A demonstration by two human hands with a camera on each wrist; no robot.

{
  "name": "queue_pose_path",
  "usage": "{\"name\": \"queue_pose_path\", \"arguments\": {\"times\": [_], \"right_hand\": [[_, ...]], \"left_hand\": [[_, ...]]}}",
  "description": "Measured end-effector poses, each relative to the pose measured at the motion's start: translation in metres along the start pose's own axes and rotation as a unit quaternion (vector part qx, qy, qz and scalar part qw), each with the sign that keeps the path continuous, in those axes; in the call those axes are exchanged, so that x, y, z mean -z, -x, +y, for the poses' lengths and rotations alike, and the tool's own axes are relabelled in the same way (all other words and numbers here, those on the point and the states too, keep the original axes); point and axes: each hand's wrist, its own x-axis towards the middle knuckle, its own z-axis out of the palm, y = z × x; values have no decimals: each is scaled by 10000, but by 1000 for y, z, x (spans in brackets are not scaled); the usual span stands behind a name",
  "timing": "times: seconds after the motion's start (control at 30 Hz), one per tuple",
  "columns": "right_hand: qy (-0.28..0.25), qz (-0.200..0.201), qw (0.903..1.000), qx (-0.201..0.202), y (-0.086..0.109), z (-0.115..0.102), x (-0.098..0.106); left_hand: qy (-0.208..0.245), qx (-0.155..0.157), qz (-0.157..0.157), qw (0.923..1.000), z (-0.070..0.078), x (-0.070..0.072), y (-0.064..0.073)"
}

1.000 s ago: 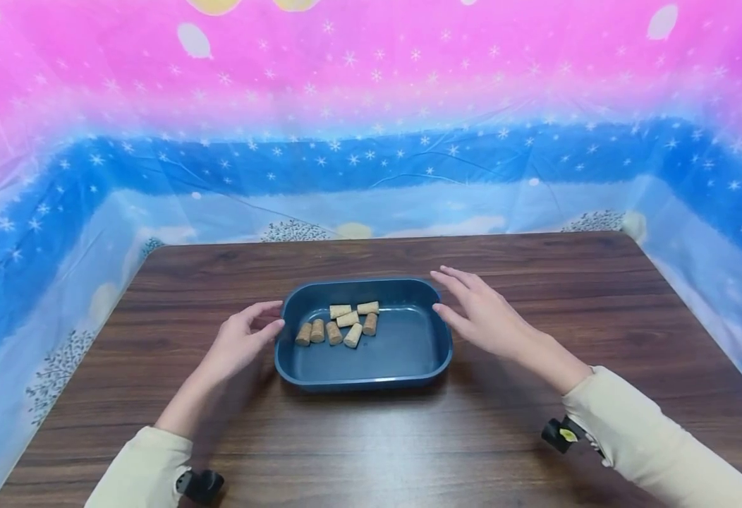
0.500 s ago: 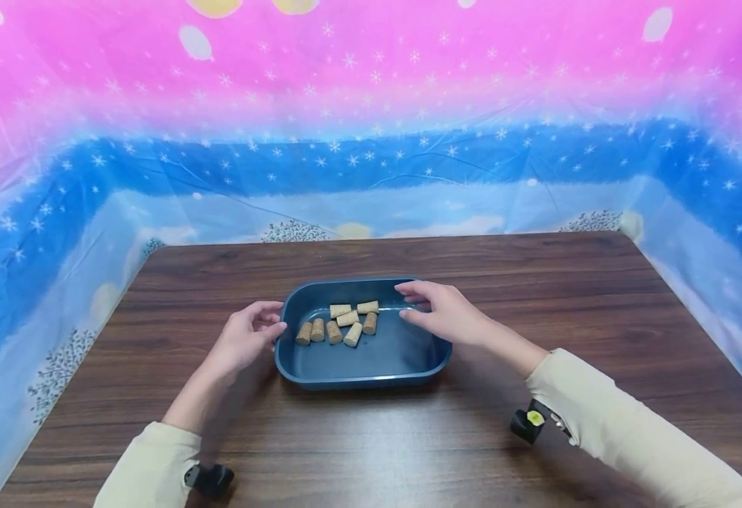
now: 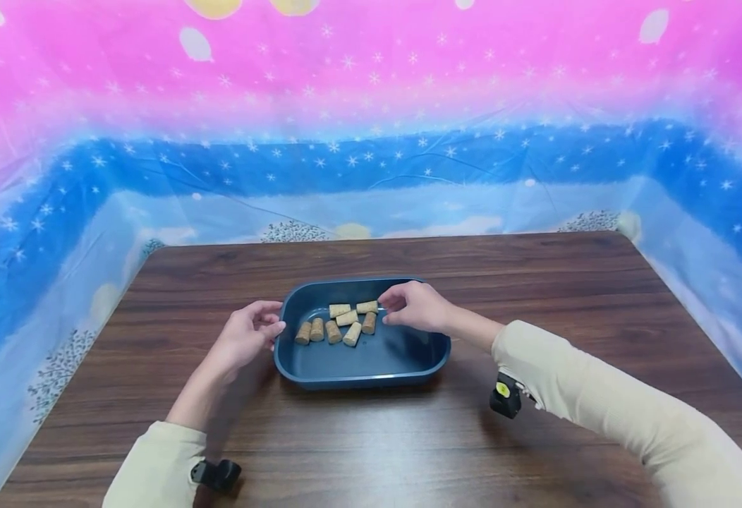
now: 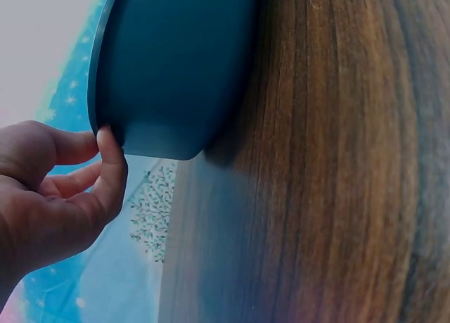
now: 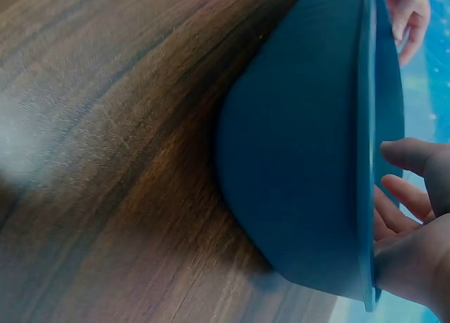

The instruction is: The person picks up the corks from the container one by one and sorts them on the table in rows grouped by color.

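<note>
A dark blue rectangular tub with rounded corners sits on the table. Inside, mostly toward its left half, lie several tapered cork stoppers, some pale and some browner. My left hand pinches the tub's left rim between thumb and finger, as the left wrist view shows on the tub wall. Over the tub's right side, my right hand reaches in with loosely bent fingers and nothing between them. Its fingertips are close beside the rightmost pale stopper and a brown stopper.
The brown wood-grain table extends around the tub on every side. Behind it and at both sides hangs a pink and blue cloth with snowflakes. Small black cameras are strapped at both wrists, including the left camera.
My right hand has moved left from beside the tub's right rim to over its inside, close to the stoppers. The left hand stays at the left rim; the stoppers lie as before.
</note>
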Motion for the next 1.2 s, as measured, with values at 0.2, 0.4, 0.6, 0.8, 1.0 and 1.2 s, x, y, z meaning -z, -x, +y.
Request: {"name": "queue_pose_path", "arguments": {"times": [0.2,0.4,0.6,0.8,1.0,1.2], "right_hand": [[-92,74,9998,-163,-11,0,-8],[-408,164,9987,-245,-15,-1,-14],[-433,151,9986,-245,-16,-2,-21],[-217,402,9982,-385,-17,-5,-28],[-29,591,9972,-449,-18,-6,-35],[-20,603,9971,-456,-20,-7,-41]], "left_hand": [[-127,10,67,9999,1,-1,2],[-292,-11,126,9995,3,-3,3],[-340,-34,152,9993,4,-2,4],[-367,-69,175,9991,3,-3,4],[-353,-118,181,9991,1,-3,4],[-334,-199,167,9991,0,-3,4]]}}
